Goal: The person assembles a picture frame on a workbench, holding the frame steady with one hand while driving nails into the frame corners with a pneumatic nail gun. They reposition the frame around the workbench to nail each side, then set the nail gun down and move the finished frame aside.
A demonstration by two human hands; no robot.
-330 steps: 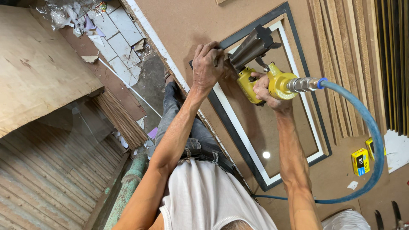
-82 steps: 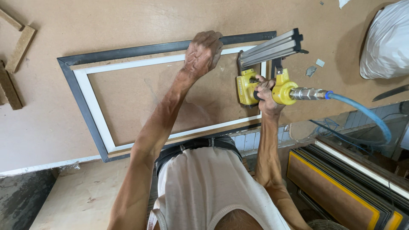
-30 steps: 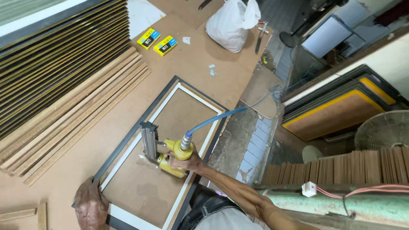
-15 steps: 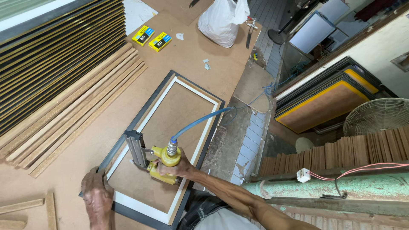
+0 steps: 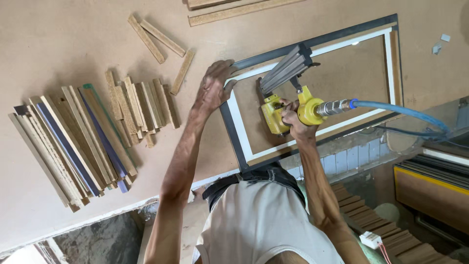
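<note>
The right hand (image 5: pixel 292 119) is wrapped tight round the handle of a yellow nail gun (image 5: pixel 288 100), and this grip sits just inside the near left corner of a picture frame (image 5: pixel 312 41) that lies flat on the tabletop (image 5: pixel 73 44). The gun looks heavy and hard, with a long grey metal part sticking up and away from the grip, so it is best held by its fat yellow handle, the way it is held now. A blue hose (image 5: pixel 400 111) runs off to the right of the grip and hangs over the tabletop edge; it looks bendy and could tug on the gun. The left hand (image 5: pixel 213 88) lies pressed flat on the frame corner, fingers spread and not closed round anything, just to the left of the gun. The frame looks light and thin, dark outside and white inside, and it may slide or bend at the corners, so it is best pressed down on its bars near a corner. The tabletop edge runs close under the grip, right by the person's body, so there is little room toward the body. Away from the grip, inside the frame, the board is bare and open. Well to the left of the left hand lies a heap of wood strips (image 5: pixel 83 137), and a few loose sticks (image 5: pixel 159 41) lie beyond it
</note>
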